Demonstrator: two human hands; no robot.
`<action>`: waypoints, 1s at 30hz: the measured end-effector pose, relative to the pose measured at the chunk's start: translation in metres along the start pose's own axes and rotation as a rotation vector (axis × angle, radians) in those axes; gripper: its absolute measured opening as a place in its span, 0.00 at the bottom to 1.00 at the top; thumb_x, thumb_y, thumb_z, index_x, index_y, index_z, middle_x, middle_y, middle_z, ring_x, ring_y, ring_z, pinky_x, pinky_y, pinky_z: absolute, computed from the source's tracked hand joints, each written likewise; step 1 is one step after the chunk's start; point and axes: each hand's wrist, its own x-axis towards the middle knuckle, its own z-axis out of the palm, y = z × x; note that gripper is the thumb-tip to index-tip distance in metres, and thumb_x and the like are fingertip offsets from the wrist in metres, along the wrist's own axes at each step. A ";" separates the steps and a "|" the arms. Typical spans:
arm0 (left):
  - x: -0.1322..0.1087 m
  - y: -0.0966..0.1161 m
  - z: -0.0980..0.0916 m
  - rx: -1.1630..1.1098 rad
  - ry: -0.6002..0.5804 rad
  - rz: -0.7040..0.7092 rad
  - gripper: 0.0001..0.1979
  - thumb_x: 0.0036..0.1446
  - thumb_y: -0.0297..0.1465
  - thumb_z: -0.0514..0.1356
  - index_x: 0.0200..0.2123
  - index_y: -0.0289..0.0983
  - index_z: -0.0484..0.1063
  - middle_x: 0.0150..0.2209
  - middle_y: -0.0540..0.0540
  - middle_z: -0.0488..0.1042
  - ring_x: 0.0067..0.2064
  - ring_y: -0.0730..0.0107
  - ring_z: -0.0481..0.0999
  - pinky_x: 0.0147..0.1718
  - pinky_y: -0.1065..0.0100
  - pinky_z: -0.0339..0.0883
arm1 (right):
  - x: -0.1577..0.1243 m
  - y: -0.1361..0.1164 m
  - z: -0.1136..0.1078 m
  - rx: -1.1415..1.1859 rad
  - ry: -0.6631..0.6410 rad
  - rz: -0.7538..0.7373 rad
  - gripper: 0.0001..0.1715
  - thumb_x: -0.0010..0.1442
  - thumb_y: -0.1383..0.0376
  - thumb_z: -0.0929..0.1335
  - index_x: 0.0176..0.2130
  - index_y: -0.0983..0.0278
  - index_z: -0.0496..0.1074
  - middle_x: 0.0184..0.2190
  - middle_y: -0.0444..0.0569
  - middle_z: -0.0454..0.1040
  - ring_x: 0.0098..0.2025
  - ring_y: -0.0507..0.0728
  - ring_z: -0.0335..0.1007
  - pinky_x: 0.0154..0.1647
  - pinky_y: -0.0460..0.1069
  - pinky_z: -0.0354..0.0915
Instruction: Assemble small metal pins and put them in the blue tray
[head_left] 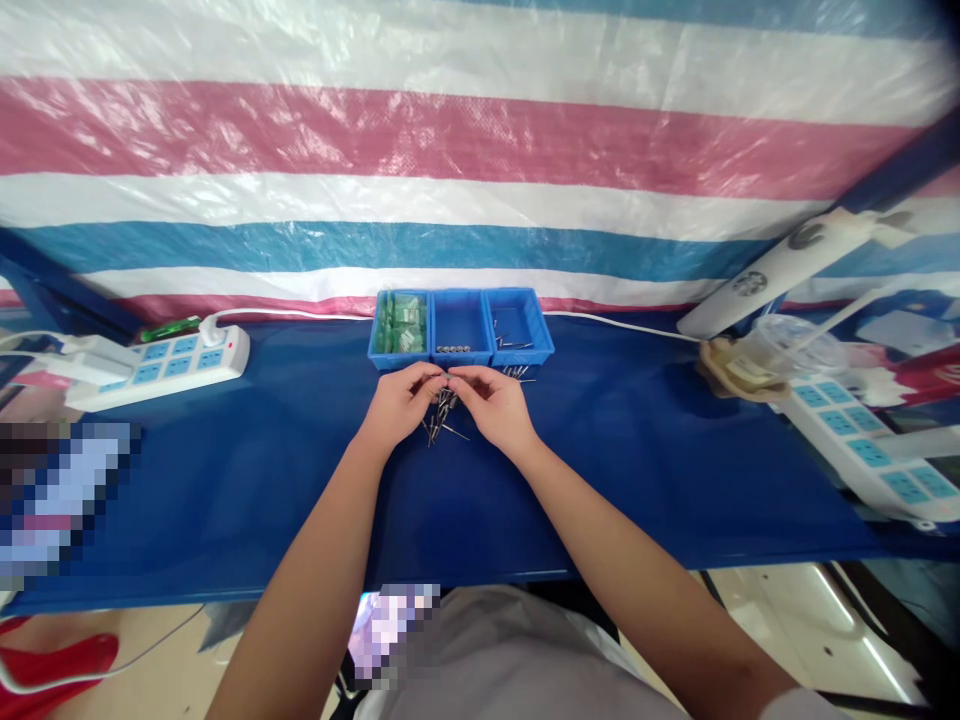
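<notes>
Pinched thumb and finger together on left hand and right hand, tips meeting just short of the middle bin; could not tell whether on something small or on nothing. Wore a grey shirt, well short of the middle bin, with a blurred screen near it, on the left. Leaned over a blue table, reaching under and past the middle bin. Had a loose heap of pins on it, beneath the fingertips and just short of the middle bin. Saw a power strip well to the right of the middle bin, with a cup by its far end, and another strip well to the left. Noticed spare pins short of the middle bin, to its right. Found round pieces in the middle bin, green packets in the bin touching its left side, and a few pins in the right one. Faced a striped sheet beyond the middle bin.
</notes>
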 end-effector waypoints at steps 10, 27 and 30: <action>-0.001 0.003 0.005 -0.023 0.061 0.043 0.13 0.62 0.39 0.65 0.46 0.40 0.80 0.23 0.54 0.71 0.23 0.78 0.67 0.25 0.75 0.66 | 0.005 -0.001 -0.004 0.017 0.017 0.020 0.19 0.58 0.52 0.74 0.42 0.63 0.83 0.35 0.50 0.84 0.34 0.56 0.78 0.40 0.53 0.75; 0.001 -0.003 0.000 0.089 0.061 0.069 0.12 0.65 0.37 0.63 0.47 0.40 0.83 0.38 0.47 0.84 0.35 0.70 0.82 0.41 0.69 0.77 | 0.007 0.002 -0.008 -0.111 -0.014 -0.109 0.17 0.61 0.56 0.74 0.47 0.60 0.81 0.40 0.50 0.84 0.37 0.57 0.79 0.41 0.52 0.74; 0.002 -0.003 -0.001 0.133 0.059 0.108 0.12 0.65 0.37 0.63 0.47 0.41 0.83 0.41 0.47 0.85 0.38 0.68 0.84 0.44 0.67 0.78 | 0.008 0.003 -0.009 -0.133 -0.011 -0.112 0.16 0.62 0.56 0.73 0.47 0.60 0.82 0.39 0.50 0.83 0.36 0.56 0.78 0.40 0.52 0.74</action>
